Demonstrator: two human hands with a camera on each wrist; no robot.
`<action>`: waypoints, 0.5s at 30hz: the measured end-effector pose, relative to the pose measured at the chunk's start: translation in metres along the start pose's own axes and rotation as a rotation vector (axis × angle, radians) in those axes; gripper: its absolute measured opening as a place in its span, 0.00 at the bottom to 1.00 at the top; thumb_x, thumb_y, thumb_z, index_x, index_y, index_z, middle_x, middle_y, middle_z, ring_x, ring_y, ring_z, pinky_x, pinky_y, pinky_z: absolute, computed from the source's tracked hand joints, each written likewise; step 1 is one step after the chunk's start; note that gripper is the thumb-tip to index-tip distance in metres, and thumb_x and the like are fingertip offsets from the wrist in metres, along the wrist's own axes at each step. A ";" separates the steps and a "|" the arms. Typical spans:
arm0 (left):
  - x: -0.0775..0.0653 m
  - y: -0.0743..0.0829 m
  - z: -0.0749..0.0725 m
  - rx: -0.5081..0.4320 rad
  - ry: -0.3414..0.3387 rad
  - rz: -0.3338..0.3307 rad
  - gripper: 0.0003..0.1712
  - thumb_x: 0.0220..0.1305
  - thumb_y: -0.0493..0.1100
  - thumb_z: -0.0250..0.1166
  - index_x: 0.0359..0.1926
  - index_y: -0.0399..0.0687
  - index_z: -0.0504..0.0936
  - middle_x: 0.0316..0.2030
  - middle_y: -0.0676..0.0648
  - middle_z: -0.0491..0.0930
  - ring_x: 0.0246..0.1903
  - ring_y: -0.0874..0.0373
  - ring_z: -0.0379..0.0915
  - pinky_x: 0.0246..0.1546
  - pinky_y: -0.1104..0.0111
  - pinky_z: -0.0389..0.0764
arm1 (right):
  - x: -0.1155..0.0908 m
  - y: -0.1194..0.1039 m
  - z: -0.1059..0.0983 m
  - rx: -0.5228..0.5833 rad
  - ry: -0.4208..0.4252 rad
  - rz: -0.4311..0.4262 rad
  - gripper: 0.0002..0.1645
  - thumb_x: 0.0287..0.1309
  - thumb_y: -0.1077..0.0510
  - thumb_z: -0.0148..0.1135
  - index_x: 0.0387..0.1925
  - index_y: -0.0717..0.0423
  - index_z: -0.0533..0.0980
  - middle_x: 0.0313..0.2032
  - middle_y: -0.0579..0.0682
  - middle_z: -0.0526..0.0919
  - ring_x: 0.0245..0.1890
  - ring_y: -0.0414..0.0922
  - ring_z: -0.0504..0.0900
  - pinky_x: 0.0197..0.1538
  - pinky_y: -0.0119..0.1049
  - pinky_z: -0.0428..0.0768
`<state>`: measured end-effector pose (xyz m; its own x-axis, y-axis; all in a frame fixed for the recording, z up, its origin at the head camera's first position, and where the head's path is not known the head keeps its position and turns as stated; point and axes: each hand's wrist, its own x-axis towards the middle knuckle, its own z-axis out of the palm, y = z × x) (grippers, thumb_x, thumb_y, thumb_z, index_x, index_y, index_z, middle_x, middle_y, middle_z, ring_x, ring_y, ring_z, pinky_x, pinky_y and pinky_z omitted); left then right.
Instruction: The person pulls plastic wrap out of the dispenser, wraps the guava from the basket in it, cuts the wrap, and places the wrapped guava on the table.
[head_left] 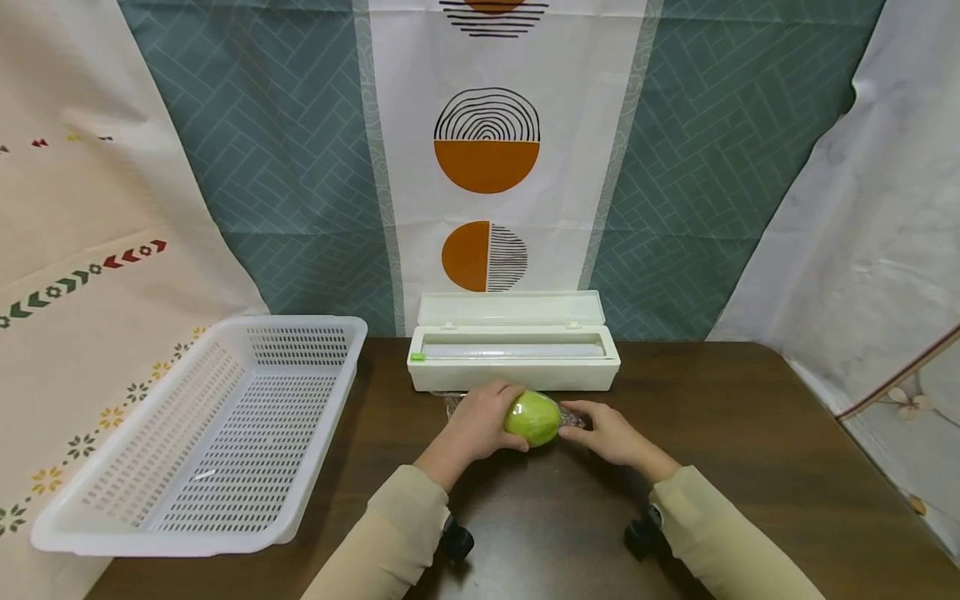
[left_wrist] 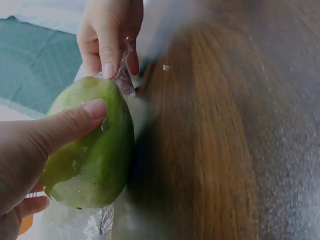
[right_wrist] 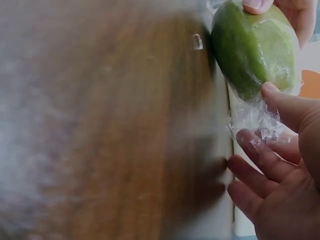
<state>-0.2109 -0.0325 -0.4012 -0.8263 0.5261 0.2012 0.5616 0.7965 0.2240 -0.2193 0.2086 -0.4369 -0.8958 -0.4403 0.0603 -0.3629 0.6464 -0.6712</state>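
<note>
A green mango, wrapped in clear plastic film, is held over the dark table in front of the white box. My left hand grips it from the left. The left wrist view shows that thumb lying across the mango's side, with the other fingers partly hidden behind. At the mango's right end, my right hand pinches the gathered plastic wrap between thumb and fingers. More loose wrap trails from the opposite end, on the left hand's side.
Behind the hands stands a white cling film box, lid up, a film roll inside. To the left sits a white perforated plastic basket. Patterned cloth hangs at the back. The brown table extends right.
</note>
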 end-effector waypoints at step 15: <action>-0.005 -0.005 -0.001 -0.029 0.013 0.006 0.47 0.41 0.61 0.76 0.61 0.46 0.72 0.54 0.47 0.75 0.52 0.53 0.74 0.55 0.60 0.74 | 0.004 -0.008 -0.001 0.408 -0.097 0.115 0.16 0.61 0.60 0.60 0.42 0.73 0.71 0.31 0.60 0.84 0.30 0.44 0.82 0.32 0.36 0.82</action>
<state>-0.2094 -0.0394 -0.4022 -0.8224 0.5269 0.2145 0.5677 0.7842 0.2503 -0.2199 0.2025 -0.4305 -0.8893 -0.4487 -0.0887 -0.1134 0.4041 -0.9077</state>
